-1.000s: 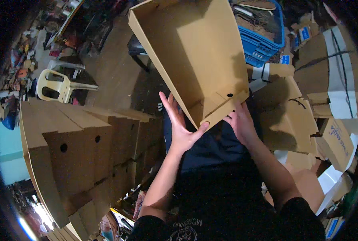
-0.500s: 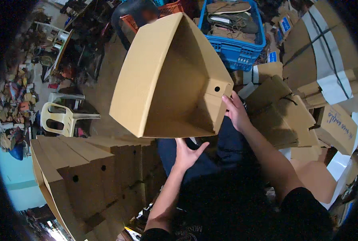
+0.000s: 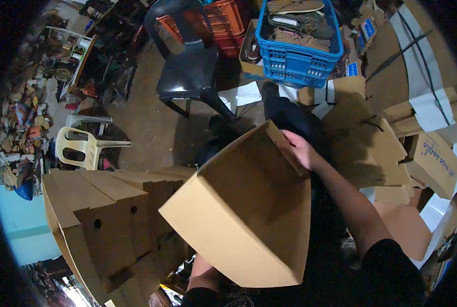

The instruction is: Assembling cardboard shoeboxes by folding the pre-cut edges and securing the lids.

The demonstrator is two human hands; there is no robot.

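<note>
An open, empty-looking brown cardboard box is tilted in front of my body, its opening facing up and to the right. At its far right edge my right hand is closed on the rim, fingers wrapped over the cardboard. My left forearm reaches up behind the near left wall of the box. That wall hides the left hand and its fingers, so its grip does not show. Left of the box stands a row of nested brown cardboard boxes with round dark holes.
A black plastic chair stands ahead, near a blue crate of shoes and an orange crate. To the left is a cream plastic chair. Cardboard pieces and a written-on box crowd the right side.
The box has come down toward my body and tilted over, uncovering the black chair and my legs. My left hand, spread under the box before, is now hidden behind it.
</note>
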